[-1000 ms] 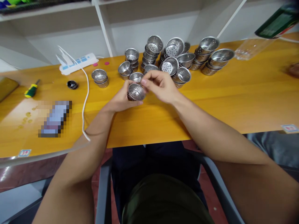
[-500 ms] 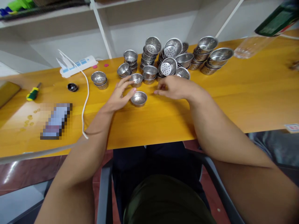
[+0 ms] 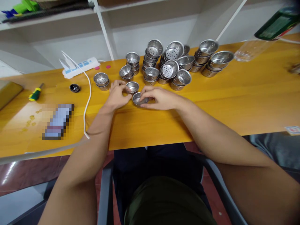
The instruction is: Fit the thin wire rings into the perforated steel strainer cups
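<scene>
My left hand (image 3: pixel 117 95) pinches the left rim of a small perforated steel cup (image 3: pixel 133 86) standing on the table. Just in front of that cup sits a shallower steel cup (image 3: pixel 137 100). My right hand (image 3: pixel 159 97) has its fingers closed over this front cup's right rim, hiding part of it. Behind both hands stand several stacks of similar perforated cups, among them a short stack (image 3: pixel 151 75) and a tilted cup (image 3: pixel 182 77) resting on another. Off to the left is a separate stacked pair (image 3: pixel 101 80).
On the left lie a phone (image 3: pixel 58 121), a small black cap (image 3: pixel 75 88), a green-yellow screwdriver (image 3: pixel 35 93) and a white power strip (image 3: pixel 81 67) with a cable (image 3: pixel 89 93). A plastic bottle (image 3: pixel 250 50) lies at the back right. White shelving (image 3: pixel 152 28) rises behind the table.
My right hand has moved left from beside the stacks onto the front cup. My left hand has curled its fingers onto the cup behind. A cup now rests tilted at the stacks' front right.
</scene>
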Demonstrator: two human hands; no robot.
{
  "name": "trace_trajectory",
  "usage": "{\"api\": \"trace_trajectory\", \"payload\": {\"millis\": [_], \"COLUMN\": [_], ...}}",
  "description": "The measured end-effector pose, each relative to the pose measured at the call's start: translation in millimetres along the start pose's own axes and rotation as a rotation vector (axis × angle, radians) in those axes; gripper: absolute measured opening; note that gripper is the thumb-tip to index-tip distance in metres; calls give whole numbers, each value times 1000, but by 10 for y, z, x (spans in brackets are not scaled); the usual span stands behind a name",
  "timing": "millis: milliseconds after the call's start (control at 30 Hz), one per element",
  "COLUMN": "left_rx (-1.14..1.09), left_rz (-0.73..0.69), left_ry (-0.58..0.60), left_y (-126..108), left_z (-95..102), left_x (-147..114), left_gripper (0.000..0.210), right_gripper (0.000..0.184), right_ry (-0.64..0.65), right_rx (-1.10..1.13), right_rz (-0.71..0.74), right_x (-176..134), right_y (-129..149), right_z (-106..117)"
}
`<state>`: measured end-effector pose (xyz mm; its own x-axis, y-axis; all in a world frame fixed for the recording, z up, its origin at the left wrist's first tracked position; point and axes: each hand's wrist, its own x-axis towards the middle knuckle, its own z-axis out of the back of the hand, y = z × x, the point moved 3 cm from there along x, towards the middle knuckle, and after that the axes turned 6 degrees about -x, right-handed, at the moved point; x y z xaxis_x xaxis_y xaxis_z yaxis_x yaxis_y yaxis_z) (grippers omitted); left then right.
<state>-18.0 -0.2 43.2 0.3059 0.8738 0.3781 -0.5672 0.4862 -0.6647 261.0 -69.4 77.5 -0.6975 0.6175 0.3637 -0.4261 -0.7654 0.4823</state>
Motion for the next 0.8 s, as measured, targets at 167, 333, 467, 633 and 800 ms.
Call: {"api": "trace_trajectory", "payload": {"millis": [167, 333, 467, 633, 800], "left_rx": [-77, -144, -83, -31, -64], "left_rz": [47, -73, -249, -358, -404], "left_ry": [91, -95, -105, -69, 24], "left_y": [98, -56, -238, -259, -278], "left_z": [46, 182, 156, 16, -12], "left_x": [-20, -4, -44, -79, -46], "left_gripper": [40, 94, 105, 99, 91], "right_gripper": [12, 37, 41, 33, 23], "right_ry": [-74, -211, -363, -267, -228], "right_rx": [-190, -212, -160, -88, -85], "right_rz": [-190, -226, -101, 165, 148], "right_x": [-37, -39, 13, 92, 101], "right_y": [-243, -258, -30, 202, 198], "right_z": [18, 7, -3, -99, -92]}}
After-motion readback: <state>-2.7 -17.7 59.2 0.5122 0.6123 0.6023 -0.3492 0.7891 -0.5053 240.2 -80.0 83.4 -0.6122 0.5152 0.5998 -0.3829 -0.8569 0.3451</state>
